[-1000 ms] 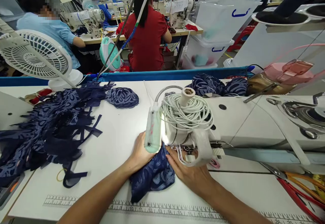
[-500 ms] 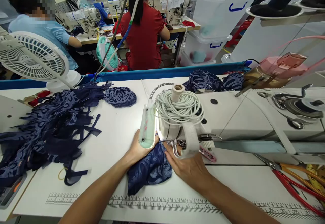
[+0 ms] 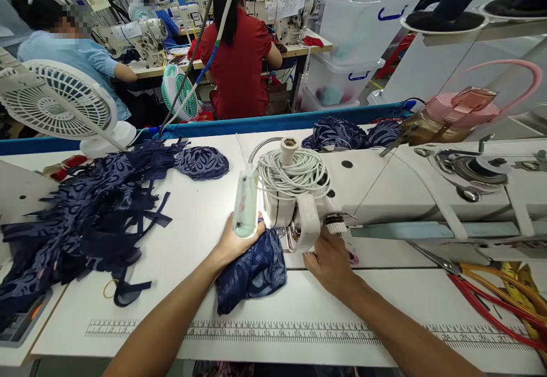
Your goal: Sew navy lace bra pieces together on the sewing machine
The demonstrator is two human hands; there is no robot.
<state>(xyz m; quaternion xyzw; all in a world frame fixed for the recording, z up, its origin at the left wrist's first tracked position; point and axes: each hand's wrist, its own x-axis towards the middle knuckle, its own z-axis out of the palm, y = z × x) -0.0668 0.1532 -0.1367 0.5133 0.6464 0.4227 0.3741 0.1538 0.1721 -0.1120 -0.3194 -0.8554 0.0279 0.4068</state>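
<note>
L hand (image 3: pixel 235 246), part-curled under 1 lamp (image 3: pixel 246 203), touches 1 navy patterned cloth (image 3: pixel 256 274) at its lower R, grip unclear; R hand (image 3: pixel 331 263), curled beside 1 sewing mach. (image 3: pixel 370 180), fingertips hidden, can't tell hold.

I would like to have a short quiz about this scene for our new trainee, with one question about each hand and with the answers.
1. Multiple choice: what does the left hand touch?
a) the pink bottle
b) the patterned blue cloth
c) the calculator

2. True or false: the right hand is partly hidden by the sewing machine.

3. Put in order, from left to right in the picture: scissors, large white fan, coiled white cord.

Key: 1. b; 2. true; 3. large white fan, coiled white cord, scissors.
</note>
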